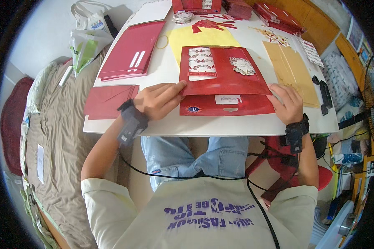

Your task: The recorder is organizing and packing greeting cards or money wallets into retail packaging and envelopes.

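Observation:
A red printed card folder [224, 86] lies near the front edge of the white table, its upper panel standing over a lower panel [199, 105] with a hang hole. My left hand [160, 101] pinches the upper panel's near left corner. At the near right corner, the fingers of my right hand [285, 101] hold the same panel. On the folder's face sit a white patterned paper piece [201, 60] with a red strip at its bottom and a scalloped round tag [243, 66]. My right fingertips are partly hidden at the folder's edge.
Left of the folder are a stack of dark red cards [127, 53] and red envelopes [110, 99]. Beyond it lie a yellow sheet [179, 37], red strips [208, 25] and round tags [183, 17]. Tan envelopes [291, 74] and black sunglasses [323, 95] are at right.

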Demonstrator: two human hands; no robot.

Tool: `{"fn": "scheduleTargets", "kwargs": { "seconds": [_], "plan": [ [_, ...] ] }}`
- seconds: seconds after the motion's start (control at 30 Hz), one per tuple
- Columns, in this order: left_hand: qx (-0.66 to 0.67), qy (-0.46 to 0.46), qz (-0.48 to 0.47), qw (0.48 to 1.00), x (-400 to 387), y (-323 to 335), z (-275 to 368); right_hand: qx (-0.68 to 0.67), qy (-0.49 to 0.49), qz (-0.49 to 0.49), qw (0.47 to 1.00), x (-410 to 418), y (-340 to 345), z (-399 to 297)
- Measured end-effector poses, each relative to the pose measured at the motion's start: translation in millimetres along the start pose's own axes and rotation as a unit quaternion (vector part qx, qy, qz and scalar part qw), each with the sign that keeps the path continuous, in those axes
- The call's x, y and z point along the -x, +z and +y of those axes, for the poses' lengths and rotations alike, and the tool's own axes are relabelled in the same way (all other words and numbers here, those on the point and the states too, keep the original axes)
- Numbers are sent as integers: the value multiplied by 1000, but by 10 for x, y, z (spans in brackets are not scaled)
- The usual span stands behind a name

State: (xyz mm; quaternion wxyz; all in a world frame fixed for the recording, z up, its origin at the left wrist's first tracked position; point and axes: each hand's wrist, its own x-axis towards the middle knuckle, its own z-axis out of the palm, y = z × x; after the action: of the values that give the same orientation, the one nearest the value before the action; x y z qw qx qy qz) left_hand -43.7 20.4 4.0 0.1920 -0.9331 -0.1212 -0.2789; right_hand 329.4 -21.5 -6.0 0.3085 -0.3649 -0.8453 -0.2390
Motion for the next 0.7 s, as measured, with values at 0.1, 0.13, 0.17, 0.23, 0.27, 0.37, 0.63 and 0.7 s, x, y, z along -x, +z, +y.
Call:
{"fn": "scheduleTargets", "kwargs": {
  "seconds": [0.1, 0.13, 0.17, 0.23, 0.27, 0.37, 0.63, 0.7],
  "plan": [
    [-18, 23, -25, 999, 49, 66, 20, 88, -127, -27, 988, -56, -44, 4],
    [-17, 19, -28, 999, 82, 84, 29, 87, -127, -27, 988, -56, -44, 5],
    [-16, 14, -31, 999, 103, 93, 37, 92, -146, -35, 984, -52, -42, 8],
    [-18, 0, -25, 1000, 119, 116, 46, 97, -164, -45, 981, -47, -41, 2],
    [-22, -14, -19, 999, 124, 122, 50, 101, -169, -55, 979, -55, -46, -6],
    [-12, 0, -30, 999, 122, 106, 52, 90, -175, -83, 977, -31, -5, 19],
    [-21, 82, -102, 991, 86, -30, -35, 0, -134, -202, 970, -104, -36, 83],
    [-35, 131, -125, 983, 66, -88, -32, -49, -104, -237, 965, -114, -79, 74]
  ]
}}
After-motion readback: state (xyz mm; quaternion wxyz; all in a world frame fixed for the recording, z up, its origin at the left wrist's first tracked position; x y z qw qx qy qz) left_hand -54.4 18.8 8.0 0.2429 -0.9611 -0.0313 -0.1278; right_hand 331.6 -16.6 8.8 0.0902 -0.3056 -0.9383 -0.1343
